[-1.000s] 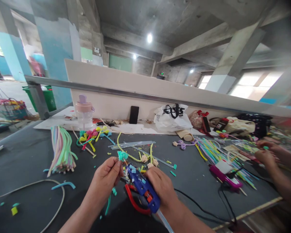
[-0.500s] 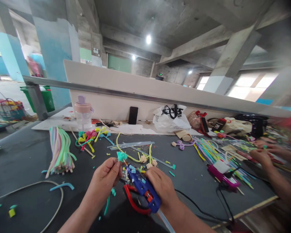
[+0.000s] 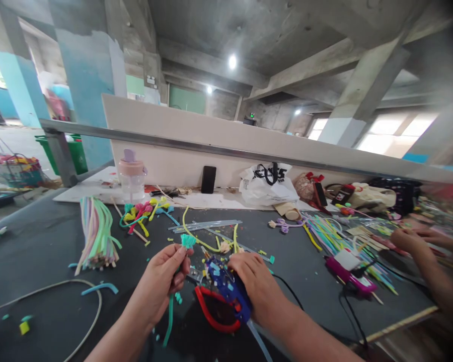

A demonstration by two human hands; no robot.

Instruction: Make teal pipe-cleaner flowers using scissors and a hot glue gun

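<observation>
Pinched between the thumb and fingers of my left hand [image 3: 160, 276] is a small teal fuzzy pipe cleaner flower [image 3: 188, 241]. A teal stem [image 3: 168, 322] hangs below this hand. My right hand [image 3: 262, 284] is closed around a blue glue gun [image 3: 228, 289], its nozzle tilted toward the flower but apart from it. Bits of coloured fluff stick to the gun, and a clear glue stick [image 3: 258, 339] pokes out of its rear. Under the gun lies a red-handled cutting tool [image 3: 213, 322], partly covered. Yellow-green stems [image 3: 202, 244] with peach blossoms lie just behind.
A bundle of pastel pipe cleaners [image 3: 96, 231] lies at left, with finished coloured flowers [image 3: 139, 213] behind. Clear glue sticks [image 3: 207, 226] lie mid-table. A magenta glue gun [image 3: 349, 276] and black cord are at right, near a co-worker's hands [image 3: 411, 239]. A bottle [image 3: 132, 176] stands behind.
The glue gun has drawn back and down from the teal flower, so its nozzle is now clear of it. My left hand keeps the flower at nearly the same spot.
</observation>
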